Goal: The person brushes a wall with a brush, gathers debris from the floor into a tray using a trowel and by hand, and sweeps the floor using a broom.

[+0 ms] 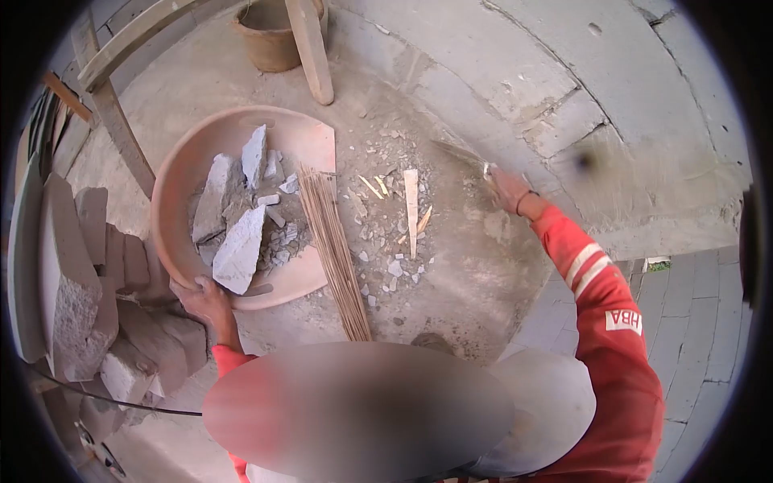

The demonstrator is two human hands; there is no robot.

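My left hand (pixel 203 304) is closed on the rim of a terracotta-coloured dustpan (pixel 171 181), rounded with one straight open edge. Inside lie large broken grey stone pieces (pixel 239 251) and small chips. A bundle of thin sticks (pixel 328 249), like a stick broom, lies across the pan's open edge. At the foot of the wall, my right hand (pixel 511 191) is closed around a thin greyish thing (pixel 465 154), too blurred to name. Between the bundle and my right hand, stone chips (pixel 394 267) and a pointed wooden sliver (pixel 411 211) lie on the dusty floor.
Stacked stone blocks (pixel 76 282) stand at the left. Wooden beams (pixel 117 121) rise at the upper left, and another wooden post (pixel 308 52) stands before a bucket (pixel 270 40). A grey block wall (pixel 564 88) borders the right side. A blurred oval covers the bottom middle.
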